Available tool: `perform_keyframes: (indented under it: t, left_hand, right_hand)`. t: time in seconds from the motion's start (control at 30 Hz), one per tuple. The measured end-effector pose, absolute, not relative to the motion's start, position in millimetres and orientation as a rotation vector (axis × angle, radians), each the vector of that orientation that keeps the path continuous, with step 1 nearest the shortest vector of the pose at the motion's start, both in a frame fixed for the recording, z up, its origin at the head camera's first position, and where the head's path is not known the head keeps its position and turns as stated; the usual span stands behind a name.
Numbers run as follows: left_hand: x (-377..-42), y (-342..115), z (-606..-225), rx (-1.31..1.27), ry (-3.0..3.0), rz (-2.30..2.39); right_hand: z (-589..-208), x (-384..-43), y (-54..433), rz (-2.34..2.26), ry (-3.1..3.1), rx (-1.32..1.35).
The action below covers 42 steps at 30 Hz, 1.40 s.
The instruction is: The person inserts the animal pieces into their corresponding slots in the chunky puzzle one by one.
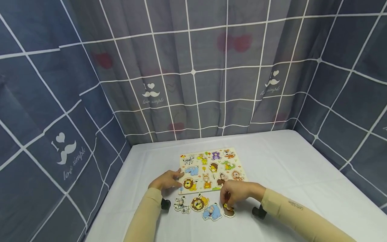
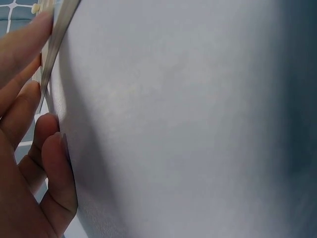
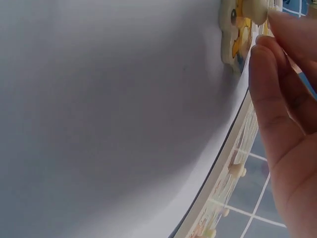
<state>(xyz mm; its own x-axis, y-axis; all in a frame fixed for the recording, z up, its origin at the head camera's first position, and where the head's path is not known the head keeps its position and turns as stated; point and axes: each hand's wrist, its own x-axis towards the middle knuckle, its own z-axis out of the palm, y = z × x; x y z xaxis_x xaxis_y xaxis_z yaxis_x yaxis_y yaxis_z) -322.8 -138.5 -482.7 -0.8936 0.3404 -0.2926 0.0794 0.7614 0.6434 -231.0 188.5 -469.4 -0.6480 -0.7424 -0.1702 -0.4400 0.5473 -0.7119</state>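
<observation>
A wooden animal puzzle board [image 1: 196, 191] lies flat on the white table. My left hand [image 1: 167, 179] is at its left edge, fingertips against the side in the left wrist view. In front of the board, my right hand [image 1: 237, 192] pinches the hedgehog puzzle piece [image 1: 228, 212] from above and hides part of it. The right wrist view shows the fingertips right at the piece's round knob [image 3: 255, 10]. Beside it lie an elephant piece [image 1: 212, 212], a lion piece [image 1: 198, 204] and a zebra piece [image 1: 181, 205].
The board carries several animal pictures, among them a purple hippo [image 1: 216, 155] and a green crocodile [image 1: 228, 165]. A white cloth covers the table [image 1: 269, 154]. Grey checked curtains [image 1: 208, 84] rise behind it and on both sides.
</observation>
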Motion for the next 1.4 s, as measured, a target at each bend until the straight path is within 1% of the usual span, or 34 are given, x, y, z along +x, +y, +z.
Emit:
perform_keyframes:
  t: [0.13,0.63,1.17,1.4]
  left_hand:
    - [-323.2,-138.9,-483.1,0.325,2.556,0.913]
    - [-323.1,-139.8,-480.0,0.330,2.537,0.945]
    - [-325.4,-138.3,-475.7,0.316,2.537,0.924]
    - [-323.9,-137.4,-477.8,0.320,2.533,0.916]
  right_hand:
    - [-470.6,-229.3,187.0,-0.911,2.292,-0.947]
    - [-466.9,-229.0,187.1,-0.838,2.249,-1.081]
    - [-463.5,-228.6,184.6,-0.712,2.261,-1.147]
    - [-463.7,-229.1,183.9,-0.679,2.261,-1.120]
